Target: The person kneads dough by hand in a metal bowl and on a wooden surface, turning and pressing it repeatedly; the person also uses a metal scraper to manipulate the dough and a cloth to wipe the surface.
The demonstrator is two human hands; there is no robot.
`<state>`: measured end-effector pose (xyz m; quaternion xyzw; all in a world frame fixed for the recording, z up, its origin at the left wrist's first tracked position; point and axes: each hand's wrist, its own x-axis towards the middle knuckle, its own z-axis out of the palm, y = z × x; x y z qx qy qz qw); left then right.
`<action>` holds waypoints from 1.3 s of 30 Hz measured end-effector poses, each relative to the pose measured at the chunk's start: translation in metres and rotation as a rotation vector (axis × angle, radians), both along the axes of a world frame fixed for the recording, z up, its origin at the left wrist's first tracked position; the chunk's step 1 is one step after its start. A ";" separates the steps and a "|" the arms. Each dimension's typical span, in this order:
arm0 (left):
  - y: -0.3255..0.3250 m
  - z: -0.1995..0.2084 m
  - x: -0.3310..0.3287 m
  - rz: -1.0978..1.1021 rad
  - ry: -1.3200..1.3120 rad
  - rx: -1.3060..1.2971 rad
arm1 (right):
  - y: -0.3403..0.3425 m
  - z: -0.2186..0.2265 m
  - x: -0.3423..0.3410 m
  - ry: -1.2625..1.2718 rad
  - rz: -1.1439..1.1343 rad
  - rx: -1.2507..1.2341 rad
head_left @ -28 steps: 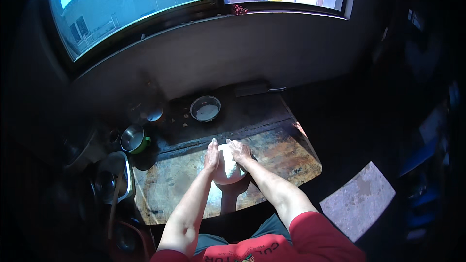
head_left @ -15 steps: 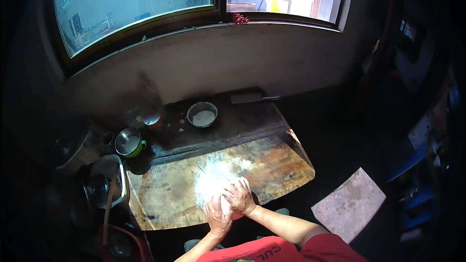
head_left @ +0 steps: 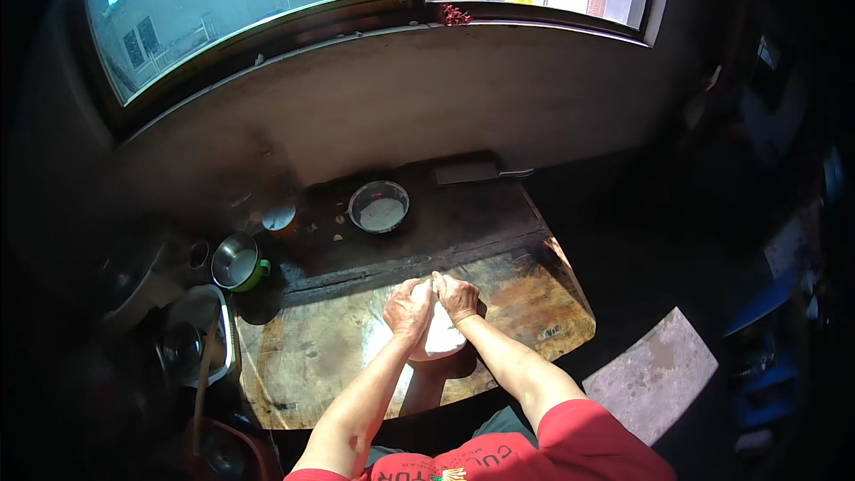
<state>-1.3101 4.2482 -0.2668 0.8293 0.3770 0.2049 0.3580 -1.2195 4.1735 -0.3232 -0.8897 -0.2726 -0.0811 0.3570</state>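
Observation:
A white lump of dough (head_left: 440,338) lies on the sunlit part of the wooden board (head_left: 307,361), its near end showing between my forearms. My left hand (head_left: 410,306) is closed over the dough's far left side. Close beside it, my right hand (head_left: 456,297) curls over the far right side, and the two hands nearly meet at the thumbs. Both sets of fingers are bent down around the far end, which they partly hide. Pale flour dusts the board to the left of the dough.
A bowl of white flour (head_left: 381,212) and a cleaver (head_left: 468,173) lie at the board's back. On the left are a green-handled metal cup (head_left: 237,263), a white basin (head_left: 226,338) and a wooden stick (head_left: 205,374). A grey slab (head_left: 655,374) is at right.
Both hands have moved away from me, from the board's near edge toward its middle, and my arms are stretched further. More of the dough shows now. The view has shifted slightly.

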 end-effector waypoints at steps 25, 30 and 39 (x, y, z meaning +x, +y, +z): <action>-0.065 -0.001 -0.091 -0.057 -0.201 0.288 | -0.058 0.010 -0.062 -0.079 0.240 0.113; -0.013 -0.005 -0.026 0.036 -0.128 0.040 | -0.011 -0.032 -0.002 -0.216 0.084 -0.031; 0.042 -0.007 -0.051 -0.068 0.127 -0.186 | 0.014 0.056 -0.036 0.432 0.134 0.002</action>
